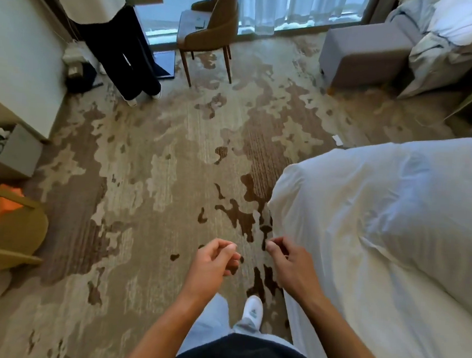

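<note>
I stand beside a bed with a white duvet (367,204) that fills the right side of the view. My left hand (214,262) hangs over the patterned carpet (151,173) with its fingers loosely curled and nothing in it. Close to the bed's near corner, my right hand (289,262) is also loosely curled and empty, a little apart from the sheet edge. My white slipper (253,311) shows on the floor below the hands.
Another person's dark trouser legs (126,51) stand at the back left by the window. A brown chair (211,34) and a grey ottoman (363,53) stand at the back, and a second bed (449,34) fills the far right. At the left edge is a wooden chair (10,230).
</note>
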